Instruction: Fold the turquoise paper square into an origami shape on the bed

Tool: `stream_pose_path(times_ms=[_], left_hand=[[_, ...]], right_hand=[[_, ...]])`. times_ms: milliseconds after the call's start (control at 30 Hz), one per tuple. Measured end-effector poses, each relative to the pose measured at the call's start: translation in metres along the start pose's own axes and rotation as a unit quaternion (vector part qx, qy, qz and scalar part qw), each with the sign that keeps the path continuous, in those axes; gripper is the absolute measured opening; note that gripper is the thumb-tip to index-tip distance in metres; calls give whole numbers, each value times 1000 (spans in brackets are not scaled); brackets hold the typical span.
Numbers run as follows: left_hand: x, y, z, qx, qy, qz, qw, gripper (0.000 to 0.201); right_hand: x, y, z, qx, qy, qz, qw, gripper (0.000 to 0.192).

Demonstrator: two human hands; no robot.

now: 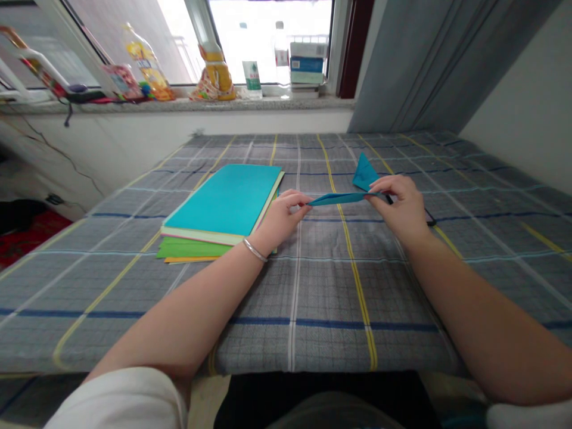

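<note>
A narrow strip of folded blue paper [339, 198] stretches between my two hands, just above the checked cloth. My left hand [286, 215] pinches its left end between thumb and fingers; a silver bangle circles that wrist. At the other end, my right hand [400, 205] grips the strip in the same way. Just behind the right hand lies a blue folded paper triangle [364, 173]. Part of a dark, flat object [430, 219] shows from under the right hand, mostly hidden. Left of my left hand sits a stack of coloured paper [227, 196], blue on top.
Grey checked cloth [313, 286] covers the wide surface. Beyond it, a windowsill [268, 106] bears a yellow drink bottle [147, 62], a green-and-white cup [252, 77] and stacked boxes [307, 64]. A grey curtain [411, 65] hangs at the back right.
</note>
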State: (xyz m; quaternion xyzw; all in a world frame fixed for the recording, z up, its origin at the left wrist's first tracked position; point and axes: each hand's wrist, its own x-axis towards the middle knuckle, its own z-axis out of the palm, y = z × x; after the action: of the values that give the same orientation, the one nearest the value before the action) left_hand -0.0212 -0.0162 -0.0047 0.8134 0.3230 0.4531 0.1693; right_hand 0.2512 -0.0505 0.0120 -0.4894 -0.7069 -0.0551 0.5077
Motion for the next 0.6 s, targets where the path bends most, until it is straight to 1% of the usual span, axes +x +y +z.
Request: stream_pose_path(times_ms=[67, 100, 167, 233, 367, 467, 533, 600], left_hand=[[0, -1, -3, 39, -7, 45, 998, 11], [-1, -1, -5, 61, -26, 67, 996, 12], [-1, 0, -8, 95, -83, 107, 986, 17], [0, 2, -10, 109, -144, 132, 975, 23], [-1, 8, -11, 115, -246, 142, 952, 23], [-3, 11, -11, 128, -301, 133, 936, 24], [-4, 12, -11, 147, -327, 121, 926, 22], [-4, 13, -12, 169, -340, 110, 919, 29]], right_hand=[[1, 0, -3, -24, -26, -41, 999, 3], [2, 1, -4, -34, -51, -56, 997, 4], [1, 4, -3, -50, -119, -75, 989, 11], [-1, 8, -1, -56, -187, -85, 977, 21], [-5, 17, 3, -40, -293, -98, 950, 34], [-7, 18, 3, -33, -363, -81, 928, 42], [-8, 15, 1, -25, -407, -43, 912, 52], [-7, 12, -3, -18, -447, 7, 894, 66]])
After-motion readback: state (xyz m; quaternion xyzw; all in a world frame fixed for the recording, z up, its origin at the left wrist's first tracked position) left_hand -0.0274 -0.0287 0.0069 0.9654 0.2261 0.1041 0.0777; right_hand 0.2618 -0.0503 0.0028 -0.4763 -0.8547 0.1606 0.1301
